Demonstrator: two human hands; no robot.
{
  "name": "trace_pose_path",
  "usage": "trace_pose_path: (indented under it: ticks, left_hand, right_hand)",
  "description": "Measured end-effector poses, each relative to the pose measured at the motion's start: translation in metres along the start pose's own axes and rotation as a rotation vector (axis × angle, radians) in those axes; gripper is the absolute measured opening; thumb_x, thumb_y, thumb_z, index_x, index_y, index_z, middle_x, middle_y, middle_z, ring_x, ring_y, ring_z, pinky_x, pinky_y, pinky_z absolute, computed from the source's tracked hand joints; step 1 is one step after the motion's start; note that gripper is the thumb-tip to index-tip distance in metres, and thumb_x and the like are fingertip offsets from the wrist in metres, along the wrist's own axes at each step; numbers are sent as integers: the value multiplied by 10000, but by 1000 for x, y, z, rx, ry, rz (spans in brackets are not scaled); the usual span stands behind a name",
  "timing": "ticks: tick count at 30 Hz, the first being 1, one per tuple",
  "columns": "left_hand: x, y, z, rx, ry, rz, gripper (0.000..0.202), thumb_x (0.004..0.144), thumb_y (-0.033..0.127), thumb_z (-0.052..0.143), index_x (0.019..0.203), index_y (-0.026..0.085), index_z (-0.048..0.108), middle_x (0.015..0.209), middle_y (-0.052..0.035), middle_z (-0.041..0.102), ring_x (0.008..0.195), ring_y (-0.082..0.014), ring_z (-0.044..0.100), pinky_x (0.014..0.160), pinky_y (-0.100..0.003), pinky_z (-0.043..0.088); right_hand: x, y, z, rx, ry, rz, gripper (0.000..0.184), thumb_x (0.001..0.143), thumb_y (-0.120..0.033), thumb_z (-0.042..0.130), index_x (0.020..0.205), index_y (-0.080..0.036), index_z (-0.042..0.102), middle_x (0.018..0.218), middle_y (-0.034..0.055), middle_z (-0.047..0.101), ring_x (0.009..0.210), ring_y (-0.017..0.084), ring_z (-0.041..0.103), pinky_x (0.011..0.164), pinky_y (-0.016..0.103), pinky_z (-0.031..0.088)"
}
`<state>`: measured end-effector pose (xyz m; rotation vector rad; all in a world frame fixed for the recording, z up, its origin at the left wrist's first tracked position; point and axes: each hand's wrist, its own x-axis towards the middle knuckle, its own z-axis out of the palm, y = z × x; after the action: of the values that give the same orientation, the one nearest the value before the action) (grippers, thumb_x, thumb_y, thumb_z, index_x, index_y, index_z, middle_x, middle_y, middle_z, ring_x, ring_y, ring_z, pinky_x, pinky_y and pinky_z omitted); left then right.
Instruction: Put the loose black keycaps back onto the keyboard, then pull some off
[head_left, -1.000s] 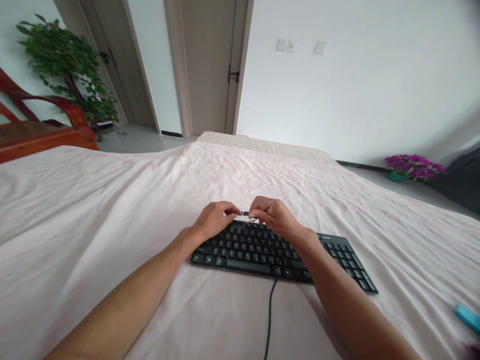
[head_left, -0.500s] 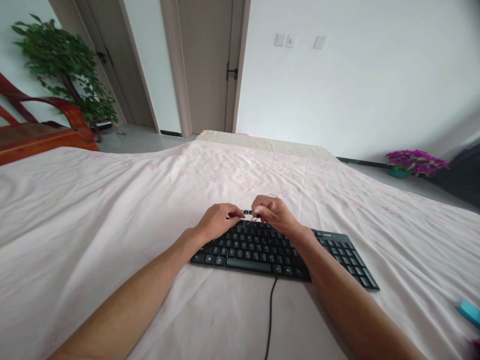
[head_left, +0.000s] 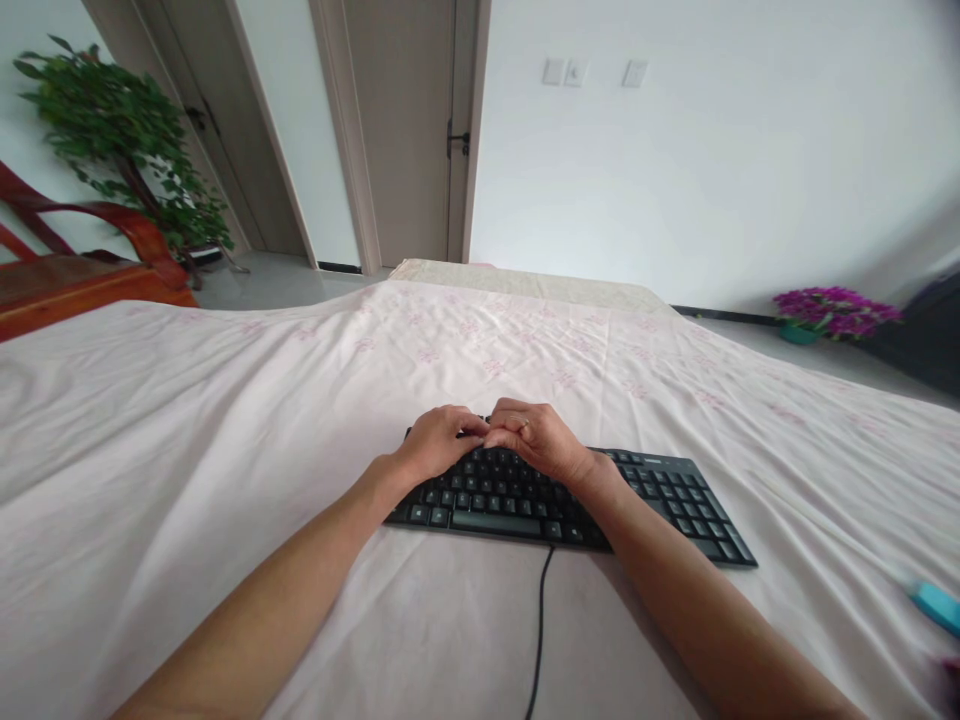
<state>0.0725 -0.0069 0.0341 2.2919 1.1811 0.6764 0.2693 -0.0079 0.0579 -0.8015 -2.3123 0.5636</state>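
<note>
A black full-size keyboard (head_left: 495, 522) lies on the pale cloth, its cable (head_left: 541, 630) running toward me. Over the top left key rows, my left hand (head_left: 442, 440) has its thumb and forefinger drawn together against the fingertips of my right hand. My right hand (head_left: 536, 437), with a ring on one finger, is curled closed above the upper keys. The wire keycap puller seen in it a moment ago is now hidden by its fingers. Whatever sits between the meeting fingertips is too small and covered to make out. Behind them, small dark pieces at the keyboard's far edge are mostly covered.
A wrinkled pale pink floral cloth (head_left: 262, 420) covers the surface. At the right edge lies a blue object (head_left: 937, 607). Beyond are a wooden chair (head_left: 142, 245), a leafy plant (head_left: 112, 130), doors (head_left: 401, 130) and purple flowers (head_left: 836, 308).
My right hand has moved left and turned, bringing its fingertips against my left hand's. The wire loop that showed below it is no longer visible. The view has shifted slightly.
</note>
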Motion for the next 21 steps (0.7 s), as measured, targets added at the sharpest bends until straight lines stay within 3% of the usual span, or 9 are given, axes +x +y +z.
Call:
trace_pose_path:
  ticks: [5, 11, 16, 21]
  left_hand:
    - [1, -1, 2, 11, 5, 18, 210, 829, 269, 573, 960, 288, 736, 929, 9, 701, 893, -168, 628, 799, -263, 445]
    - [3, -1, 5, 38, 19, 30, 145, 825, 275, 588, 874, 251, 723, 830, 11, 663, 801, -157, 612, 706, -251, 424]
    - [5, 2, 10, 62, 43, 66, 97, 792, 298, 654, 849, 242, 708, 820, 18, 639, 782, -155, 600, 675, -246, 405]
    - [4, 5, 13, 101, 68, 125, 122, 846, 334, 606, 867, 271, 709, 849, 23, 639, 803, -144, 595, 680, -232, 402]
  right_hand:
    - [-7, 11, 2, 140, 165, 77, 383, 918, -456, 497, 673, -182, 602, 699, 22, 571, 647, 131, 557, 635, 259, 455]
    - [-7, 8, 9, 78, 103, 33, 385, 929, -476, 464, 717, -190, 611, 763, 34, 594, 701, 138, 565, 700, 275, 449]
    - [-3, 10, 14, 107, 150, 99, 464, 939, -531, 390, 699, -187, 590, 699, 30, 598, 659, 140, 563, 668, 268, 443]
    - [-1, 3, 15, -65, 175, 38, 482, 968, -494, 323, 676, -191, 557, 673, 25, 554, 630, 130, 523, 633, 253, 409]
